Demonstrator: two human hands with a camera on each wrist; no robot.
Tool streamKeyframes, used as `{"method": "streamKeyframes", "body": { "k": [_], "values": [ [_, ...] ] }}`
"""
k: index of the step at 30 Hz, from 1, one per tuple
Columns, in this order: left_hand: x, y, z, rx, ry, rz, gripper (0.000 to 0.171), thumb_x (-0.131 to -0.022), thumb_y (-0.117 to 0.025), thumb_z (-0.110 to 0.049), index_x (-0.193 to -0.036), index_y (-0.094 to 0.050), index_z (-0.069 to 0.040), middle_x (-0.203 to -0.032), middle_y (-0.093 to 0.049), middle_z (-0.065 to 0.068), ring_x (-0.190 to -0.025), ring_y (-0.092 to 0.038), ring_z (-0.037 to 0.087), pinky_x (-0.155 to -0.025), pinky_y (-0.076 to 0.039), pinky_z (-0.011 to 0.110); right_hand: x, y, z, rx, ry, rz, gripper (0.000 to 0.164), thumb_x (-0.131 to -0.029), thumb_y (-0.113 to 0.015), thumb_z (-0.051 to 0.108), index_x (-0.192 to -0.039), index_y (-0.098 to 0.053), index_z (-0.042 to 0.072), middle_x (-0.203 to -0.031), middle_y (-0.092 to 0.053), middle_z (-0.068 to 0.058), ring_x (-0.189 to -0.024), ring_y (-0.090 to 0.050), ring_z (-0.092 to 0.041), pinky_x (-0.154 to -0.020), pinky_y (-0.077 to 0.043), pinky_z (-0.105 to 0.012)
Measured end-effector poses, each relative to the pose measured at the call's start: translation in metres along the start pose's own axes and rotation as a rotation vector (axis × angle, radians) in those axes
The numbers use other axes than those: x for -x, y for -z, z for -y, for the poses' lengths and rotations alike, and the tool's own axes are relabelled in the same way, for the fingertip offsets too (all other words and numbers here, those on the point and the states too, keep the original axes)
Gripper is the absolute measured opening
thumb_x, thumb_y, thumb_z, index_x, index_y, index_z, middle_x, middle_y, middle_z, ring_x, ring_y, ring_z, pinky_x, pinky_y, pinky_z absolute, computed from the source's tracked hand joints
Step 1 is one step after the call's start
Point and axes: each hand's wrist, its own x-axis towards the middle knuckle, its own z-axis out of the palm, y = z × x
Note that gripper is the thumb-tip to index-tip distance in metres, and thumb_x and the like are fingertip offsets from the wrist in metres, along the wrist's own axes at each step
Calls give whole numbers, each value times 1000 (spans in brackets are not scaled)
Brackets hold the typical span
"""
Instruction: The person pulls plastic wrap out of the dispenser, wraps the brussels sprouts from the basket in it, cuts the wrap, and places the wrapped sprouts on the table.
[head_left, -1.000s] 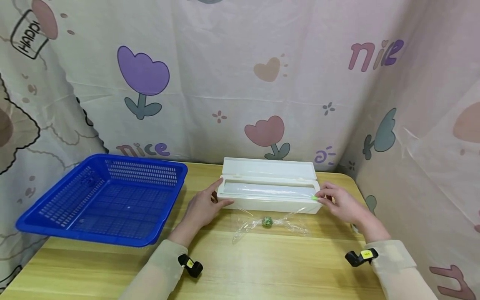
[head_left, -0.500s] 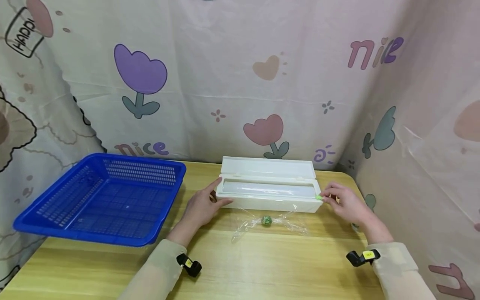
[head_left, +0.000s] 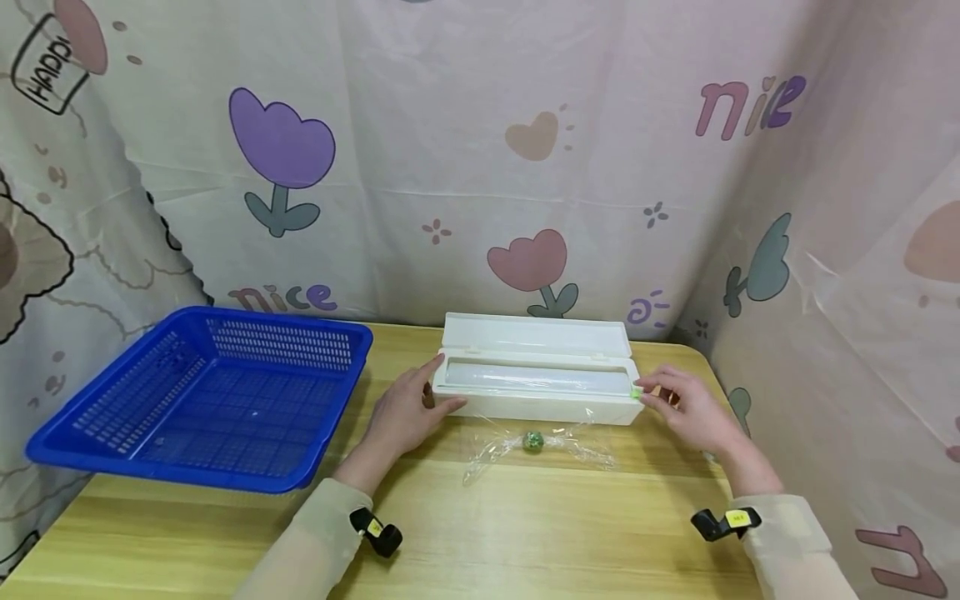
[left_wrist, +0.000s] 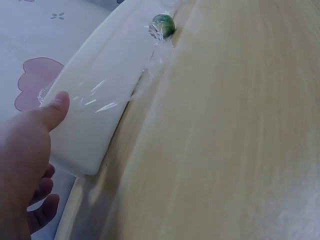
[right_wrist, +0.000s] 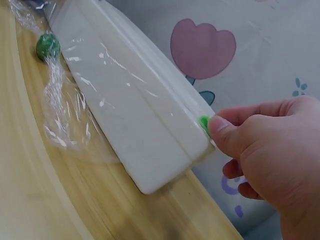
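Observation:
A white cling film dispenser [head_left: 536,407] sits near the back of the table with its lid [head_left: 537,335] raised. A roll of cling film [head_left: 538,377] shows inside. My left hand [head_left: 405,412] grips the dispenser's left end, thumb on the front. At the right end, my right hand [head_left: 686,406] pinches a small green slide cutter [right_wrist: 204,122] on the top front edge. Clear film hangs over the front onto the table. In front of the dispenser lies a small green ball [head_left: 533,442], wrapped in cling film twisted out on both sides.
A blue perforated plastic basket [head_left: 247,479] stands on the left of the wooden table [head_left: 525,533]. A patterned cloth [head_left: 420,167] hangs behind the table and along its sides.
Over the last second my right hand has moved the green cutter slightly right, to the dispenser's right end. My left hand keeps its hold, and the green ball stays in place.

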Motion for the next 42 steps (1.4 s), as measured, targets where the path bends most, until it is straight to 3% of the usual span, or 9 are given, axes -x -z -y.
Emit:
{"method": "streamKeyframes", "body": {
  "k": [7,13,16,24,30,36,42],
  "values": [
    [0,2,-5,-66,-123,-71,81,-93,-71,-67,-159,-51,-25,-108,-48,3,-87,-46,19,-59,-42,32,-1,-16,18,48,92,-103,29,-84,-87,-2,-112,-80,3,-103,-60,-2,-81,-52,-17,-66,-45,-24],
    [-3,2,-8,-6,-315,-128,47,-97,-78,-46,-136,-73,-21,-112,-54,0,-103,-50,20,-84,-47,38,3,-28,18,119,120,-129,25,-83,-88,-2,-106,-83,7,-105,-53,1,-88,-48,-14,-71,-42,-23],
    [-4,2,-10,0,-369,-147,31,-97,-80,-39,-123,-81,-22,-107,-56,-2,-102,-51,21,-87,-45,42,5,-31,16,121,126,-151,24,-83,-88,-4,-103,-84,8,-104,-53,1,-86,-47,-11,-71,-40,-21],
    [-4,4,-13,95,-392,-170,10,-93,-85,-29,-100,-86,-21,-101,-60,-7,-99,-53,19,-87,-43,43,6,-39,15,19,156,-226,23,-79,-87,-12,-95,-84,5,-103,-55,-4,-82,-47,-12,-68,-40,-20],
    [-1,5,-13,189,-347,-159,6,-92,-87,-24,-96,-86,-19,-98,-62,-10,-97,-51,16,-85,-44,40,6,-42,20,-52,166,-247,24,-80,-84,-17,-89,-81,6,-100,-59,-4,-82,-53,-13,-69,-44,-18],
    [1,7,-11,251,-403,-177,4,-91,-87,-20,-92,-84,-17,-95,-68,-11,-94,-55,14,-79,-48,37,10,-43,24,-65,151,-228,26,-82,-80,-19,-94,-78,5,-101,-70,-2,-81,-60,-10,-71,-47,-15],
    [9,10,-8,286,-422,-115,6,-92,-86,-16,-97,-84,-19,-95,-75,-12,-87,-61,16,-71,-49,33,20,-39,29,-55,134,-205,28,-83,-79,-18,-96,-78,6,-96,-76,1,-78,-63,-8,-68,-48,-16]
  ]
}}
